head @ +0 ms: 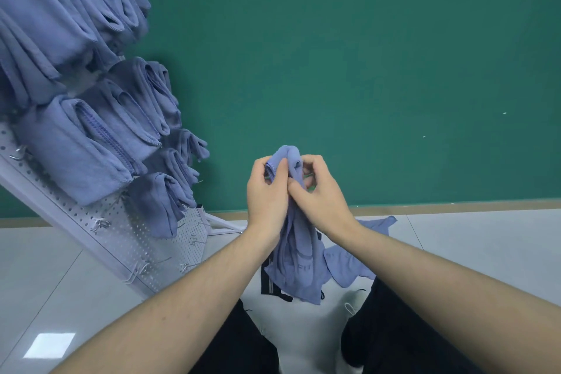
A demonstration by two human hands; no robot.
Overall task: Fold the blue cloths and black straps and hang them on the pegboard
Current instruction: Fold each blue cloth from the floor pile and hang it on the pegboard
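Observation:
A blue cloth [299, 264] hangs bunched in front of me, held up by both hands at its top. My left hand [265, 194] grips the left side of the bunch, fingers curled round a stitched edge. My right hand [318, 191] pinches the fabric beside it, the two hands touching. A black strap [268, 281] with pale stripes shows behind the hanging cloth, low down. Another blue cloth [349, 264] lies on the floor to the right. The white pegboard [127, 240] leans at left, with several folded blue cloths [79, 146] hung on its hooks.
A green wall [364, 70] fills the background with a wooden skirting strip along its foot. Bare metal hooks [139, 270] stick out of the lower pegboard. Pale floor tiles [485, 240] spread around my black-trousered legs [394, 337].

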